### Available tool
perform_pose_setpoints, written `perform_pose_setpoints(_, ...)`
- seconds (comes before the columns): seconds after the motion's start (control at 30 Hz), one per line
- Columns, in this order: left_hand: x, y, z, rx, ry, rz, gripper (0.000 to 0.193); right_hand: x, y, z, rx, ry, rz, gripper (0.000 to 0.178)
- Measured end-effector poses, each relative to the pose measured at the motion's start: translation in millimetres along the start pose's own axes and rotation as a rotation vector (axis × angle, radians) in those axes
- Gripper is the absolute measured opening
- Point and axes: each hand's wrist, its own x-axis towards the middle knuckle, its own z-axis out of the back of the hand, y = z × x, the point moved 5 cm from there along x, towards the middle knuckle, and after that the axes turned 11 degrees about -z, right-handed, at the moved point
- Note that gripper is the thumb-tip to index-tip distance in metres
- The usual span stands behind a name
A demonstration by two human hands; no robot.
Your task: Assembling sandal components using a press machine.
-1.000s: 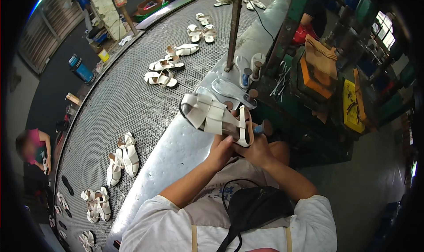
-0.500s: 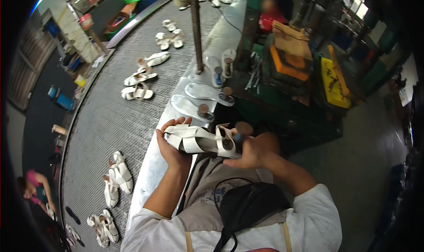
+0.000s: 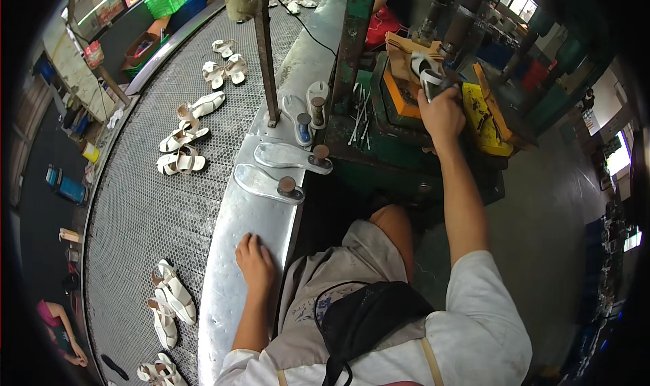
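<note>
My right hand (image 3: 443, 117) reaches to the far right and is closed around the near end of a white strappy sandal (image 3: 428, 74) fitted on a metal last. It holds the sandal over the press's orange-sided pad (image 3: 401, 95), among brown flaps; whether the sole touches the pad is hidden. My left hand (image 3: 255, 263) lies on the shiny metal ledge (image 3: 237, 284) with its fingers stretched out and nothing in them. Beyond it on the ledge lie several flat metal sole-shaped forms (image 3: 265, 184) with round knobs.
A mesh conveyor (image 3: 135, 230) to the left carries white sandals (image 3: 177, 292) in groups. Beside the orange pad stands a yellow pad (image 3: 484, 118). A rusty post (image 3: 267, 68) rises from the ledge. Thin metal rods (image 3: 360, 118) lie by the press. A person (image 3: 64, 332) sits across the conveyor.
My right hand has carried the sandal from in front of me out to the press pad. My left hand has let go of it and come down onto the metal ledge.
</note>
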Motion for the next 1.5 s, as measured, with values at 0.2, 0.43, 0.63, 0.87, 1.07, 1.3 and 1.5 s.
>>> perform_pose_setpoints(0.2,9.1,-11.2,1.0,0.117,0.059,-0.028,0.035,28.4,20.5,-36.6,-0.086,0.151,-0.036,0.091)
perform_pose_setpoints(0.43,4.0,-9.5,3.0,0.073,0.05,-0.018,0.037,39.7,27.4,-49.2,-0.067,0.127,-0.075,0.089)
perform_pose_setpoints(0.63,14.7,-16.4,4.5,0.079,0.022,-0.037,0.037,59.0,26.4,-43.8,-0.037,0.096,-0.095,0.093)
perform_pose_setpoints(0.87,-10.2,-30.2,14.4,0.022,0.051,-0.008,0.037,26.7,5.3,-25.5,-0.163,0.261,-0.049,0.089)
perform_pose_setpoints(1.07,-11.4,-19.3,12.0,-0.025,0.049,-0.014,0.035,-49.4,-33.6,-7.0,0.195,-0.499,0.457,0.049)
perform_pose_setpoints(1.3,-32.2,0.4,7.8,-0.427,0.056,0.025,0.032,19.5,-94.0,3.6,0.432,-0.341,0.225,0.058)
perform_pose_setpoints(1.5,-64.1,56.4,74.5,0.078,-0.551,0.278,0.041,85.1,-97.1,-26.5,0.325,-0.243,0.403,0.063)
